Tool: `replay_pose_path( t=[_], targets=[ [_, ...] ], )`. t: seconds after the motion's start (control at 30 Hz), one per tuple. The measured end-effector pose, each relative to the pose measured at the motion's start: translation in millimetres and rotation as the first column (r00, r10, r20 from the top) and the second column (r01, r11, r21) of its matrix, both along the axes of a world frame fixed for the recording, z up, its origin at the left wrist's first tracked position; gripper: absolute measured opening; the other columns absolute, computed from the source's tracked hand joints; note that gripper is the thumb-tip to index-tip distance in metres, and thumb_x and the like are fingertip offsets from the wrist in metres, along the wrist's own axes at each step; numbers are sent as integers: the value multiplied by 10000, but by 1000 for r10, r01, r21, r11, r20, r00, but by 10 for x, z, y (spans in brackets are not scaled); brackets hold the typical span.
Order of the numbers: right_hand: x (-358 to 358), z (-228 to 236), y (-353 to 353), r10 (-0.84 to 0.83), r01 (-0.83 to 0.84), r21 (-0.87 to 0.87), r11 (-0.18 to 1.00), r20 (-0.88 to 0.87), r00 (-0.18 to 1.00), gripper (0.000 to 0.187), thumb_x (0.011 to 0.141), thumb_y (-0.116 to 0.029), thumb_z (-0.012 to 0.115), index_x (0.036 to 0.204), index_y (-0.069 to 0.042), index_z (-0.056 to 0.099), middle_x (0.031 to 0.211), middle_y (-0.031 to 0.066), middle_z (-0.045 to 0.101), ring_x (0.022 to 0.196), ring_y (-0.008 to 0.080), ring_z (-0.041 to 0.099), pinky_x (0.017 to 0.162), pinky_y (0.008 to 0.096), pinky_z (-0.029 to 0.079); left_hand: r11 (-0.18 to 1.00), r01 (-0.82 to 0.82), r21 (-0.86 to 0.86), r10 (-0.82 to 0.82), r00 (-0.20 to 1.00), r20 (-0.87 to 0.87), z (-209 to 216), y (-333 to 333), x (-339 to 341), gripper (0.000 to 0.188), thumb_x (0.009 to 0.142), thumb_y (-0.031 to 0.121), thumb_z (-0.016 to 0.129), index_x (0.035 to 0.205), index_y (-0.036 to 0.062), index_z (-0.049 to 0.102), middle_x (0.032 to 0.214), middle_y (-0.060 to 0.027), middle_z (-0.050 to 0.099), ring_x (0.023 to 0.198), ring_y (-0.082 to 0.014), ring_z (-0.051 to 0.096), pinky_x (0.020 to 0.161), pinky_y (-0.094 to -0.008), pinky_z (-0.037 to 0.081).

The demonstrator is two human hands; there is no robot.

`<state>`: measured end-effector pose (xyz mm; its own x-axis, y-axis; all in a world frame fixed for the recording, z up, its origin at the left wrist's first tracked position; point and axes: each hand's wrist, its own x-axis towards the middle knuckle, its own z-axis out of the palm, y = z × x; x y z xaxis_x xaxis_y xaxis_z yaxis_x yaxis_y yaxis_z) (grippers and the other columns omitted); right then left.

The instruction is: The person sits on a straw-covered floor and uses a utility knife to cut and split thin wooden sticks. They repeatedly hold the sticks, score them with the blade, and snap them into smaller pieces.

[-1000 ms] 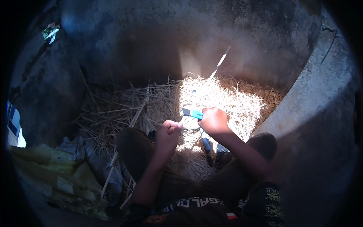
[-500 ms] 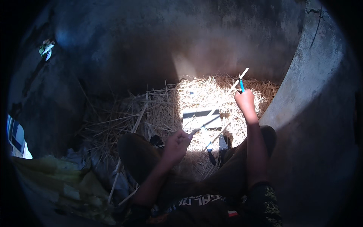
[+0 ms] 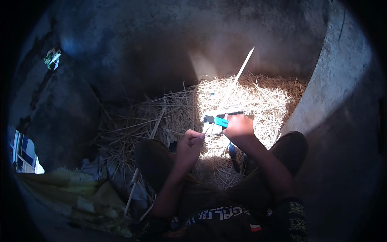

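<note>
My left hand [image 3: 190, 150] pinches the near end of a long, thin pale strip [image 3: 241, 71], which looks like split bamboo or wood. The strip slants up and away to the right, its far end reaching in front of the dark wall. My right hand [image 3: 240, 128] is closed around a blue utility knife [image 3: 221, 122], its dark tip pointing left. That tip lies over or against the strip near my left fingers; whether it touches cannot be told. Under both hands is a flat pale block with a dark band [image 3: 209, 128], partly covered by them.
Loose pale shavings [image 3: 270, 97] cover the floor, with longer strips [image 3: 158, 117] at left. A curved concrete wall [image 3: 338, 76] encloses the space. My bent knees [image 3: 291, 150] flank the work. Yellowish cloth [image 3: 72, 189] lies lower left, below a bright opening [image 3: 25, 149].
My right hand has come down and left along the strip, bringing the knife from the far part close to my left hand. The strip now points up more steeply.
</note>
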<state>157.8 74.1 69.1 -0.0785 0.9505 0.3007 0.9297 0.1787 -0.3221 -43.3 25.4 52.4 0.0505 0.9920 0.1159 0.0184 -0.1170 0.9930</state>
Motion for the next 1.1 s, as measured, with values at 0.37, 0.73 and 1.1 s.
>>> replay_pose_path(
  t=[0.37,0.73,1.1],
  targets=[
    [591,248,448,-330,332,-29,943,-228,916,190,783,-170,678,843,5,722,802,222,708,789,395,713,747,470,572,1000,-13,-7,13,1000,-29,110,-57,37,101,986,107,641,914,58,590,698,74,547,627,21,438,549,-187,325],
    [376,219,40,-180,174,-93,980,-67,981,173,786,-202,669,853,-59,740,773,163,714,773,350,723,743,443,581,999,-3,49,6,999,-53,60,-73,68,77,988,100,644,962,51,590,830,34,598,733,-16,517,667,-195,409],
    [729,206,558,-372,365,-73,928,-231,899,211,783,-193,681,849,1,732,836,216,723,814,384,726,742,459,580,982,-96,163,126,975,-184,34,-166,126,84,972,82,658,933,24,612,832,14,625,766,-24,552,666,-195,423]
  ],
)
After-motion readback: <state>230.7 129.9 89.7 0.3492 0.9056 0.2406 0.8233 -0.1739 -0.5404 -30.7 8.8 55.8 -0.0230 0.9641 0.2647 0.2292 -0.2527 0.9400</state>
